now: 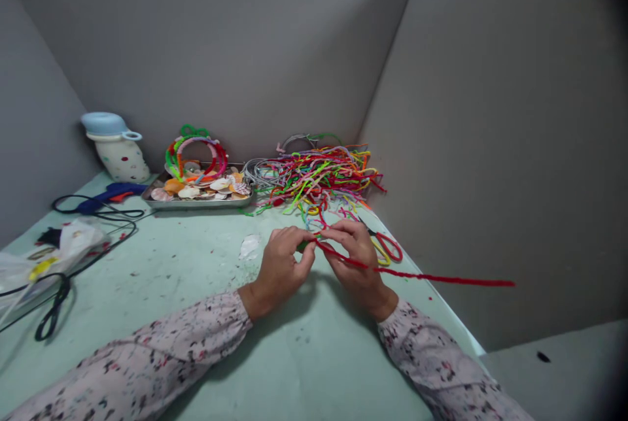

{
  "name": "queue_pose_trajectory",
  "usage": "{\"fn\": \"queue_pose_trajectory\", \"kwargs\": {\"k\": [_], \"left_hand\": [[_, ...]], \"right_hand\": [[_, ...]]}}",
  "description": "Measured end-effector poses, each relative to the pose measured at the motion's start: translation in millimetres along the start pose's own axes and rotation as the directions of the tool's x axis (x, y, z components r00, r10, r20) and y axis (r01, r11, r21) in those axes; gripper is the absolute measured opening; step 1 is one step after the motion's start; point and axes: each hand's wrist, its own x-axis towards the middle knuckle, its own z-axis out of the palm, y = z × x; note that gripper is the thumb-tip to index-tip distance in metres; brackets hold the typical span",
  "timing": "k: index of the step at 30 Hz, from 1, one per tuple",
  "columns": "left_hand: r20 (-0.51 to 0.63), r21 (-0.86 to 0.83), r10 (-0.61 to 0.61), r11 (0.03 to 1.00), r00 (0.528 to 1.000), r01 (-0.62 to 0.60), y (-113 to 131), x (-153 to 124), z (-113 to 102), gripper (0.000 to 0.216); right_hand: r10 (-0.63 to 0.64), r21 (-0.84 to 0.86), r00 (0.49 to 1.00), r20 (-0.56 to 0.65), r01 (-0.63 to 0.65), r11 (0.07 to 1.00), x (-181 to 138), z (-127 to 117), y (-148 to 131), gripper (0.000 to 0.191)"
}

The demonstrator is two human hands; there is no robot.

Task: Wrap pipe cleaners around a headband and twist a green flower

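A long red pipe cleaner (441, 278) runs from the pinched fingertips of both hands, passes along my right hand and sticks out to the right past the table edge. My left hand (282, 267) is closed at the thumb and forefinger around its near end, where a small green piece partly shows. My right hand (357, 267) pinches the red strand close beside it, fingers bent. The fingertips nearly meet, so what lies between them is mostly hidden. Scissors (387, 248) with red and yellow handles lie just beyond my right hand.
A heap of coloured pipe cleaners (324, 176) lies at the back. To its left, a metal tray (199, 204) bears seashells and pipe-cleaner rings (196, 146). A lidded bottle (120, 156), black cable (61, 300) and plastic bag (81, 238) are left. A white patch (250, 247) marks the table.
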Motion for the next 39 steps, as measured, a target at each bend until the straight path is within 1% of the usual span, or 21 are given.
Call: {"fn": "queue_pose_trajectory", "kwargs": {"k": [3,6,9,13,17,25,30,34,39], "left_hand": [[0.014,0.026,0.022,0.999,1.000,-0.023,-0.7,-0.7,0.7,0.013],[-0.018,0.025,0.021,0.999,1.000,-0.020,-0.8,-1.2,0.5,0.012],[-0.039,0.018,0.005,1.000,0.999,-0.005,-0.8,-1.4,-0.2,0.011],[-0.020,0.018,0.002,1.000,1.000,-0.002,-1.2,-1.5,-1.0,0.009],[-0.018,0.022,0.012,1.000,1.000,-0.012,-1.1,-1.5,-1.3,0.009],[-0.011,0.023,0.020,1.000,1.000,-0.019,-0.4,-2.4,-0.5,0.008],[-0.010,0.026,0.030,0.999,1.000,-0.030,-0.7,-2.5,0.3,0.009],[-0.005,0.025,0.036,0.999,0.999,-0.036,-0.8,-2.6,1.1,0.009],[0.001,0.038,0.040,0.998,0.999,-0.040,-1.2,-2.9,1.4,0.008]], "right_hand": [[-0.057,-0.024,0.998,0.017,0.058,0.998,1.5,0.2,4.9,0.029],[-0.080,-0.021,0.996,0.041,0.081,0.996,2.7,0.1,7.4,0.029],[-0.080,-0.013,0.996,0.047,0.080,0.997,3.3,-1.0,7.6,0.026],[-0.057,-0.009,0.996,0.064,0.057,0.998,3.6,-2.2,8.0,0.023],[-0.068,-0.003,0.995,0.079,0.069,0.998,4.1,-1.7,9.7,0.022],[-0.078,0.024,0.995,0.061,0.077,0.997,3.7,-0.2,10.9,0.021],[-0.051,0.043,0.995,0.080,0.048,0.998,3.0,-0.3,11.3,0.021],[-0.035,0.048,0.996,0.081,0.031,0.998,3.0,0.3,10.5,0.016],[0.040,0.070,0.995,0.095,-0.046,0.996,3.1,1.5,8.8,0.013]]}}
